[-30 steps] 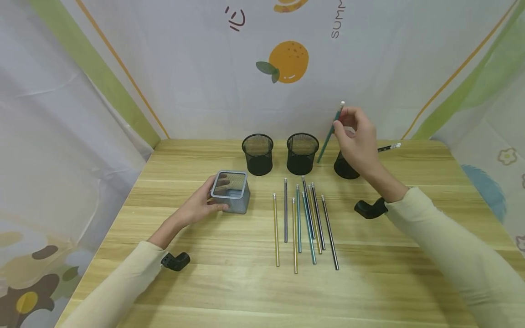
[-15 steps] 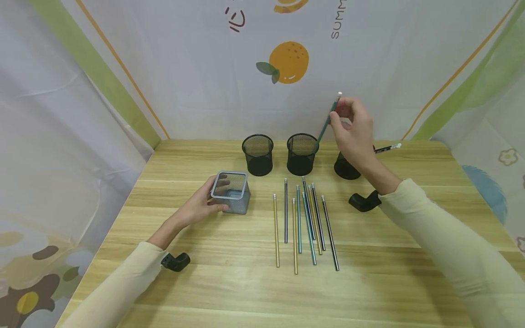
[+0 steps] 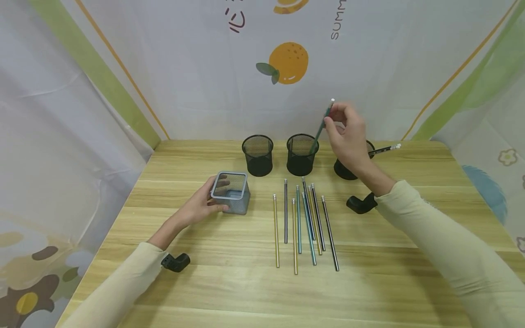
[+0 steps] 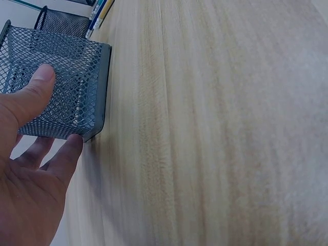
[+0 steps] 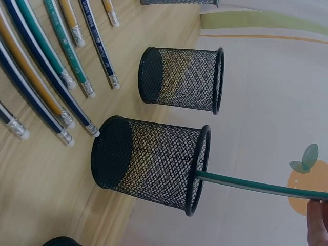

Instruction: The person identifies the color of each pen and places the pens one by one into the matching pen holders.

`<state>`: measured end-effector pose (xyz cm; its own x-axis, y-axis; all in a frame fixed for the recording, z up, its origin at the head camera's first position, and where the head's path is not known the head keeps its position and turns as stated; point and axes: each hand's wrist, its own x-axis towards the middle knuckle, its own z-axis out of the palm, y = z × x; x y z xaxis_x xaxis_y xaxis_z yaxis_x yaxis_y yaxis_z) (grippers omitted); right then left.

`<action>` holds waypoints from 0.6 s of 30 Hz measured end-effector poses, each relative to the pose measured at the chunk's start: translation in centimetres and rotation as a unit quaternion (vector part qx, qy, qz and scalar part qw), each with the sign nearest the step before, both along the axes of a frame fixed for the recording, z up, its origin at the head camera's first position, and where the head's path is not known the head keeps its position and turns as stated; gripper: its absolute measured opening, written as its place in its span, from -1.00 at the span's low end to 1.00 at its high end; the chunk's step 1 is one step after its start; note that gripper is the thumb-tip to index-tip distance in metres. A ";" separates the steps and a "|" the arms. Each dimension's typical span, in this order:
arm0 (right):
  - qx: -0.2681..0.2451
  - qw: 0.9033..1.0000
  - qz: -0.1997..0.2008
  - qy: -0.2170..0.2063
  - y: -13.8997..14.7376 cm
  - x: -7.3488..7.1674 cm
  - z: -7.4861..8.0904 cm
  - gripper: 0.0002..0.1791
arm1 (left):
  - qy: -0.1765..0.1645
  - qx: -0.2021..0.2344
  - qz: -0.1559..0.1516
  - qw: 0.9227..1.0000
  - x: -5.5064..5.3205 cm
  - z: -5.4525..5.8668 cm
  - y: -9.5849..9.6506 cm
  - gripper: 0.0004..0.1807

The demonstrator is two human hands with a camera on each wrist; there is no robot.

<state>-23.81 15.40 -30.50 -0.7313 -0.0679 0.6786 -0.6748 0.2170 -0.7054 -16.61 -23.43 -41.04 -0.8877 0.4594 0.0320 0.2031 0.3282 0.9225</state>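
At middle cup (image 3: 301, 165), right hand (image 3: 347, 136) pinching green pencil (image 3: 322, 126), lower end obscured — left hand (image 3: 200, 206) gripping grey holder (image 3: 239, 204)

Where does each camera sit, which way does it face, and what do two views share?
Head: worn on the head, facing forward and down over the wooden table; left hand, right hand and both sleeves show.
Left wrist: worn there, facing the square gray mesh pen holder; the left hand shows, gripping it.
Right wrist: worn there, facing the middle black mesh pencil cup; some of the right hand shows.
Head and right wrist share the green pencil at that cup's mouth.
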 end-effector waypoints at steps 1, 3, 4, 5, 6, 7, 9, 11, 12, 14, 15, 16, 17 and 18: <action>0.001 1.000 0.003 -0.002 0.0 0.0 0.0 -0.84 | 0.000 0.000 0.000 1.000 0.0 0.0 0.0 -0.06; 0.005 1.000 0.009 -0.005 -0.1 0.1 -0.1 -0.83 | -0.001 0.001 0.000 1.000 0.0 0.0 0.0 -0.06; 0.006 1.000 0.012 -0.007 -0.1 0.1 -0.2 -0.83 | -0.001 0.000 0.001 1.000 0.1 0.0 0.0 -0.06; 0.008 1.000 0.016 -0.009 -0.1 0.1 -0.2 -0.83 | -0.001 0.000 0.001 1.000 0.1 0.0 0.0 -0.06; 0.010 1.000 0.020 -0.012 -0.1 0.1 -0.2 -0.83 | 0.000 -0.002 0.002 1.000 0.1 0.0 0.1 -0.06; 0.012 1.000 0.023 -0.015 -0.1 0.1 -0.2 -0.82 | 0.000 -0.002 0.002 1.000 0.1 0.0 0.1 -0.06; 0.013 0.999 0.030 -0.026 0.0 0.2 -0.2 -0.79 | 0.001 -0.003 0.003 1.000 0.1 0.0 0.1 -0.06; 0.017 0.999 0.033 -0.039 0.1 0.3 -0.2 -0.73 | 0.001 -0.002 0.003 1.000 0.1 0.0 0.1 -0.05; 0.016 0.998 0.035 -0.045 0.2 0.3 -0.1 -0.69 | 0.001 -0.002 0.002 1.000 0.1 0.0 0.1 -0.05; 0.013 0.998 0.039 -0.054 0.3 0.4 0.0 -0.58 | 0.000 0.000 0.002 1.000 0.1 0.0 0.1 -0.05; 0.011 0.997 0.041 -0.057 0.4 0.4 0.1 -0.52 | 0.000 0.001 0.001 1.000 0.1 0.0 0.1 -0.05; 0.010 0.997 0.042 -0.057 0.5 0.3 0.2 -0.47 | 0.000 0.002 0.001 1.000 0.1 0.0 0.1 -0.05; 0.008 0.997 0.044 -0.059 0.6 0.3 0.3 -0.44 | 0.001 0.004 0.001 1.000 0.1 0.0 0.1 -0.05; 0.005 0.997 0.047 -0.059 0.7 0.3 0.4 -0.41 | 0.001 0.005 0.001 1.000 0.1 0.0 0.1 -0.05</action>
<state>-23.51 16.06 -30.10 -0.7960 -0.1466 0.5873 -0.6050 0.1639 -0.7791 -16.51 -23.37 -41.03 -0.8881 0.4580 0.0384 0.2046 0.3191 0.9254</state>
